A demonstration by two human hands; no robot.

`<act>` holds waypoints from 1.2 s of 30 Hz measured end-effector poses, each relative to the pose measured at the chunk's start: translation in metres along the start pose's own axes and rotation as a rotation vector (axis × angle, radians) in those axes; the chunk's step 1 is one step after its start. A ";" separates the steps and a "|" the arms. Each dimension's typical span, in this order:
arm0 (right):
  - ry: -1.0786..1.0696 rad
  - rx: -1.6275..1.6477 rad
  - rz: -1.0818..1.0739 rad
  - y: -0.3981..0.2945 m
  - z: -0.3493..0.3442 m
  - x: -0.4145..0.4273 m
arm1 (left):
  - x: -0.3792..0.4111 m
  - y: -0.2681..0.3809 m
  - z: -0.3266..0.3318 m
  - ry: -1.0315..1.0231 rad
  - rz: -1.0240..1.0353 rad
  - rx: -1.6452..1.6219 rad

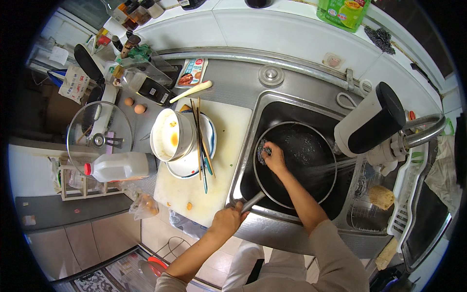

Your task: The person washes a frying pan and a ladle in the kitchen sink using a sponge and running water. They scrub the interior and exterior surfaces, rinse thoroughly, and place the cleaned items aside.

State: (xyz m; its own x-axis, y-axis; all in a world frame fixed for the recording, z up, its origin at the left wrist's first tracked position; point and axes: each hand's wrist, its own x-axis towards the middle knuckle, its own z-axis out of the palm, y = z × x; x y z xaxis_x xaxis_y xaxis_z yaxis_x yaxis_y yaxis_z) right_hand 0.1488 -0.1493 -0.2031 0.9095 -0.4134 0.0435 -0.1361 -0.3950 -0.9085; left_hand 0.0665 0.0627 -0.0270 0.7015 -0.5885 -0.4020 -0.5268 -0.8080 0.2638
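A dark frying pan [295, 175] with a pale rim sits in the black sink basin [337, 204]. My left hand [227, 221] grips its metal handle [252, 203] at the sink's front left edge. Inside the pan, at its left wall, my right hand [275, 158] presses a steel wool scourer [262, 151]. Water [337, 167] sprays into the pan from the faucet [386, 149] on the right. Wet patches and droplets cover part of the pan's bottom.
Left of the sink, a white cutting board [233, 146] carries stacked bowls [164, 137], a plate [209, 135] and several chopsticks [200, 146]. Beyond stand a plastic jug [120, 167], a glass lid [82, 127] and two eggs [139, 108]. A loofah sponge [381, 197] lies right of the basin.
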 end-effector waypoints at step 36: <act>-0.279 -1.334 -0.457 0.135 -0.160 0.036 | 0.004 0.008 -0.008 -0.033 -0.022 0.050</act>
State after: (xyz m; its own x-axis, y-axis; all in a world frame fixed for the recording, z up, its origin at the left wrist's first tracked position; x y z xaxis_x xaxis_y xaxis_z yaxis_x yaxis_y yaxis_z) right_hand 0.1006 -0.3490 -0.2582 0.9978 0.0667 -0.0036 0.0657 -0.9709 0.2302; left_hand 0.0686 0.0542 -0.0197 0.6976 -0.5685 -0.4362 -0.5350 -0.8181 0.2107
